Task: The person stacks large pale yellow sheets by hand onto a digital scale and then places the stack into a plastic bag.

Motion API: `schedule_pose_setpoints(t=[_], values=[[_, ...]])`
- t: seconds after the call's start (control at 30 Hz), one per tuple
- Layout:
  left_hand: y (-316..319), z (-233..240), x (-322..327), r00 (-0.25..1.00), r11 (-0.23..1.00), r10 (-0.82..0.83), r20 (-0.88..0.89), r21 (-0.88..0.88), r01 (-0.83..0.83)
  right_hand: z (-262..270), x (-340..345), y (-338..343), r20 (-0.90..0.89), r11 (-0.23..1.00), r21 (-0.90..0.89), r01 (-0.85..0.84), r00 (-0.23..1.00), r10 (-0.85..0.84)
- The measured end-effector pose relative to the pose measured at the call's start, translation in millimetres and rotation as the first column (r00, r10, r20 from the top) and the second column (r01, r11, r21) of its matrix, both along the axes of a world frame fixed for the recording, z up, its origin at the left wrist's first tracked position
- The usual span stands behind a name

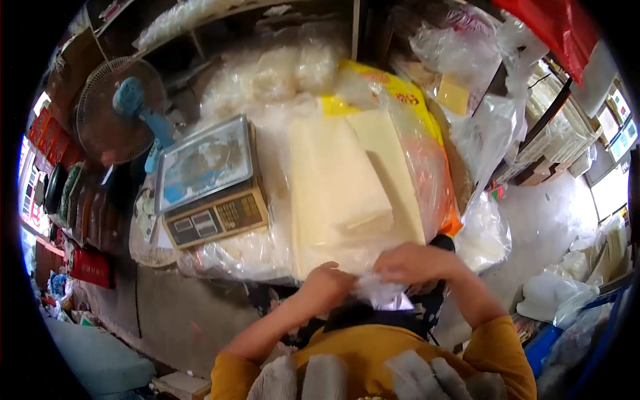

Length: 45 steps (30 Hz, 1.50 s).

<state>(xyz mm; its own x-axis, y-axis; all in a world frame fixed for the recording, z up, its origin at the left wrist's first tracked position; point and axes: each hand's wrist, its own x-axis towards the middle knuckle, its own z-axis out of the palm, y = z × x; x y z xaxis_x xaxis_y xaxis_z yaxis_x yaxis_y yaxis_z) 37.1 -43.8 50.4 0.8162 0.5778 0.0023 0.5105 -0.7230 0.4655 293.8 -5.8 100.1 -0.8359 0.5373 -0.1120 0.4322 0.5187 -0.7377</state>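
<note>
My left hand [327, 287] and my right hand [412, 265] are at the near edge of the work surface, each at one side of a crumpled clear plastic bag [377, 287]. The fingers of both hands are bent at the plastic; blur hides how firmly each one grips it. Just beyond them lies a stack of flat cream-coloured sheets [320, 200], the top one narrower and set at an angle. A small folded cream piece [367, 220] rests near its lower right corner.
A digital scale [215, 215] with a metal pan stands left of the sheets. Behind it is a blue fan [131, 97]. Clear plastic bags [295, 70] are heaped at the back. A yellow and orange printed bag [425, 130] lies at the right, near a carton edge.
</note>
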Motion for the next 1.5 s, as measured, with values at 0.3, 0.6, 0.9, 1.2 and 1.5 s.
schedule_pose_setpoints(t=[0.3, 0.6, 0.9, 1.2, 1.5], values=[[-2, 5, -9, 0.818, 0.991, 0.074, 0.57, 0.048, -0.123, 15, 2, -15, -0.137, 0.879, 0.435, 0.193, 0.98, -0.147], [-11, 5, -20, 0.822, 0.631, 0.54, 0.18, -0.733, -0.254, 4, 20, -13, -0.276, 0.587, -0.629, 0.51, 0.559, -0.782], [-5, -5, -32, 0.031, 0.325, 0.903, 0.427, -0.729, 0.602, -11, 45, -5, 0.024, 0.905, -0.369, 0.213, 0.975, -0.22], [-5, -14, -56, 0.472, 0.331, 0.681, 0.56, -0.81, 0.483, -42, 66, -23, -0.331, 0.227, -0.927, -0.299, 0.368, -0.869], [71, 29, -17, -0.11, 0.547, 0.834, 0.54, -0.787, 0.284, 34, 0, 52, -0.481, 0.594, -0.752, 0.286, 0.378, -0.791]])
